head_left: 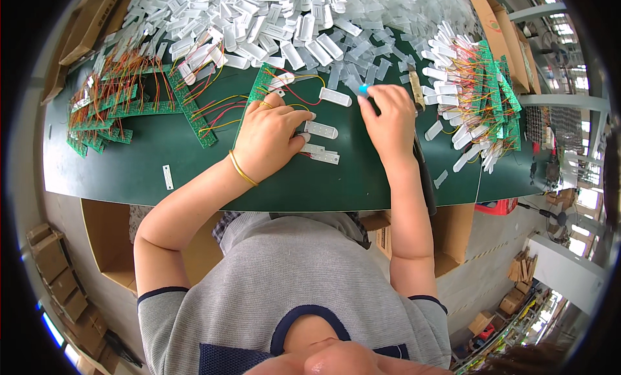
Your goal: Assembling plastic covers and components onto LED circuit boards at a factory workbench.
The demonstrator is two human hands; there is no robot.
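Observation:
My left hand (272, 129) is closed at the end of a white plastic casing (321, 130), its thumb and forefinger at the casing's left end. Under its fingers runs a long green circuit board (259, 89) with red and yellow wires. Another wired white casing (336, 97) lies just above, and small white strips (322, 154) lie below the thumb. To the right, my right hand (391, 116) is raised with thumb and fingers drawn together. Something small and blue (363, 89) shows at its fingertips; whether it is held or worn I cannot tell.
Loose white casings (259, 25) and translucent pieces (407, 12) are heaped at the back. Wired green boards (123, 106) lie left; boards with attached casings (488, 97) are stacked right. A lone white strip (168, 177) lies near the front left. Cardboard boxes (495, 25) flank the table.

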